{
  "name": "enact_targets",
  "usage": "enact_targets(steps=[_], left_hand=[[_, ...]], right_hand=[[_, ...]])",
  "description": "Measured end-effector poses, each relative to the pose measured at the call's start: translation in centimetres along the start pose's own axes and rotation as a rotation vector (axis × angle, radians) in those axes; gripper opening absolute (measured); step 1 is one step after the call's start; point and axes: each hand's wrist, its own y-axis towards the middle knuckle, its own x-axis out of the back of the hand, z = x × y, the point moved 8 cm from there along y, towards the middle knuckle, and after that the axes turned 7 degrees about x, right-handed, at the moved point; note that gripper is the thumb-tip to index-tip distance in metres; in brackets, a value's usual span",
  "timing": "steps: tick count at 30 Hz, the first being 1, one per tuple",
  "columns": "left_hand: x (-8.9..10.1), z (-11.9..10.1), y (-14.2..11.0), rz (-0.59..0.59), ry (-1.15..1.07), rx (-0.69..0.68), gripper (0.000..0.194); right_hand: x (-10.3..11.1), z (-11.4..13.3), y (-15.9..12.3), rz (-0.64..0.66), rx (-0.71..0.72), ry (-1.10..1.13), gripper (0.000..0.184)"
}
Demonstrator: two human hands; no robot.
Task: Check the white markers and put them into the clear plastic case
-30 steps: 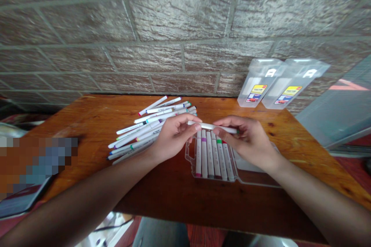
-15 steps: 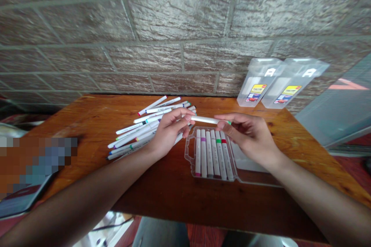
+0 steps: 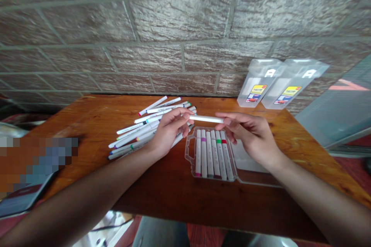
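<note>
A white marker [image 3: 206,119] is held level between my two hands, above the top edge of an open clear plastic case [image 3: 189,153]. My left hand [image 3: 170,129] pinches its left end between thumb and fingers. At the other end, my right hand [image 3: 251,133] has closed its thumb and fingers on the marker, covering that tip. Below, several white markers [image 3: 211,154] lie side by side in the case, some with green, red or purple bands. Loose markers [image 3: 136,133] are piled to the left, partly behind my left hand.
Two translucent plastic boxes [image 3: 255,85] with yellow and blue labels stand at the back right, against the brick wall [image 3: 185,19]. The wooden table [image 3: 162,193] carries everything. A dark-edged device [image 3: 29,197], partly blurred out, is at the left edge.
My right hand has shifted slightly on its end of the marker, so the green tip seen before is now covered. The left hand has barely moved.
</note>
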Motion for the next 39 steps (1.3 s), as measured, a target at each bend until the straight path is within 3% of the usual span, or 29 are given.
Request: enact_targets(steps=[7, 24, 32, 39], left_hand=[[0.0, 0.0, -0.1, -0.001, -0.025, 0.013, 0.018], [-0.2, -0.6, -0.5, -0.021, -0.092, 0.032, 0.024], [-0.7, -1.0, -0.8, 0.067, -0.014, -0.05, 0.025], [-2.0, -2.3, -1.7, 0.145, 0.202, -0.161, 0.032]], right_hand=[[-0.1, -0.3, 0.1, -0.018, -0.047, 0.121, 0.02], [1.0, -1.7, 0.6, -0.127, -0.12, 0.206, 0.024], [1.5, -2.0, 0.7, -0.21, -0.174, 0.249, 0.026], [2.1, -2.4, 0.8, -0.275, -0.231, 0.276, 0.023]])
